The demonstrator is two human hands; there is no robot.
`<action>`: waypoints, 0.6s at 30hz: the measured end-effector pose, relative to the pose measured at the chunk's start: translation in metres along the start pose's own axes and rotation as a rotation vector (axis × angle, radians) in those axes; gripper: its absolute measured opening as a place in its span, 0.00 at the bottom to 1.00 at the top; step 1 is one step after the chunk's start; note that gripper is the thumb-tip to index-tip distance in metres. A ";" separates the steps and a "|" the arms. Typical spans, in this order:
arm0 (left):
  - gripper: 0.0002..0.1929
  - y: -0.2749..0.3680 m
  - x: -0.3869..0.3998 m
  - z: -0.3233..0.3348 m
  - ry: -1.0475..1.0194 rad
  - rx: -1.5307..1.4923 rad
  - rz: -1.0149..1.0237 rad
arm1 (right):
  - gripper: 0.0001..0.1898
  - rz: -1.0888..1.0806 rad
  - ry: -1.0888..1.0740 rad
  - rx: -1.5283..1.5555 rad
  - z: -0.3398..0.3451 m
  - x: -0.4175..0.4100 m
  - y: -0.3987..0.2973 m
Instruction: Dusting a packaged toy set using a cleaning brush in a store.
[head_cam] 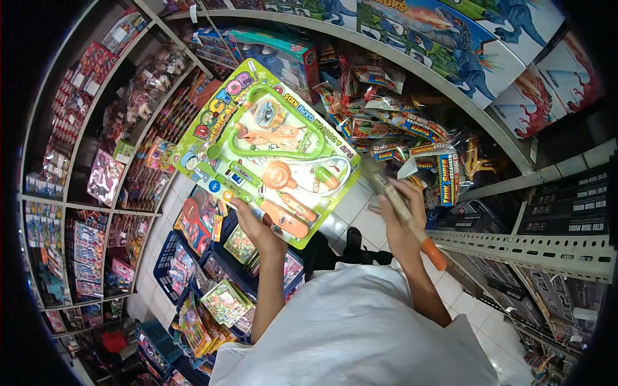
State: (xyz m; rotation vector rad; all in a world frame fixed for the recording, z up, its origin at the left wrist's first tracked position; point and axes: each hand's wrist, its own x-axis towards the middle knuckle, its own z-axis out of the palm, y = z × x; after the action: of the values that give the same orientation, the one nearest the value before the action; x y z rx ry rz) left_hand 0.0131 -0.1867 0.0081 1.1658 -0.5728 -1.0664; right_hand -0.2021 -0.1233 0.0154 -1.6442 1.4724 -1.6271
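My left hand (258, 229) grips the lower edge of a large toy doctor set in blister packaging (285, 140). The pack is tilted, with a green card and orange and green plastic pieces, among them a toy stethoscope. In my right hand (400, 212) is a brush with a pale handle that ends in an orange tip (433, 253). Its blurred bristle end lies close to the right edge of the pack; whether it touches cannot be told.
Blue plastic baskets (169, 277) of packaged toys stand on the tiled floor at lower left. Shelves of toys (113, 211) curve along the left. Ahead, bagged toy excavators (405, 120) fill a shelf below dinosaur boxes (434, 38). A perforated metal shelf edge (526, 251) runs at right.
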 end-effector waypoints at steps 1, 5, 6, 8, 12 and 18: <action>0.32 -0.001 -0.001 0.002 0.000 -0.033 -0.007 | 0.12 0.385 0.294 0.202 0.007 -0.003 -0.002; 0.32 -0.007 -0.005 0.004 0.015 -0.031 -0.012 | 0.12 0.208 -0.444 0.127 -0.011 -0.011 0.004; 0.31 -0.005 -0.005 0.006 -0.020 -0.012 0.005 | 0.12 0.173 -0.380 0.054 -0.011 -0.009 0.002; 0.31 -0.012 -0.002 -0.002 -0.014 -0.026 -0.010 | 0.13 0.154 -0.147 -0.057 -0.006 -0.002 0.006; 0.29 -0.015 -0.003 -0.006 -0.011 -0.042 -0.041 | 0.12 0.258 -0.081 0.116 -0.011 -0.008 0.018; 0.32 -0.015 -0.005 -0.005 0.070 0.007 -0.015 | 0.12 0.022 -0.189 -0.157 -0.010 -0.004 0.031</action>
State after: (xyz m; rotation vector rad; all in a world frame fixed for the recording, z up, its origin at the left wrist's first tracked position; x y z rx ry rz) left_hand 0.0096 -0.1801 -0.0071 1.2100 -0.5138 -1.0325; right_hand -0.2216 -0.1272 -0.0101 -1.8041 1.5481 -1.3325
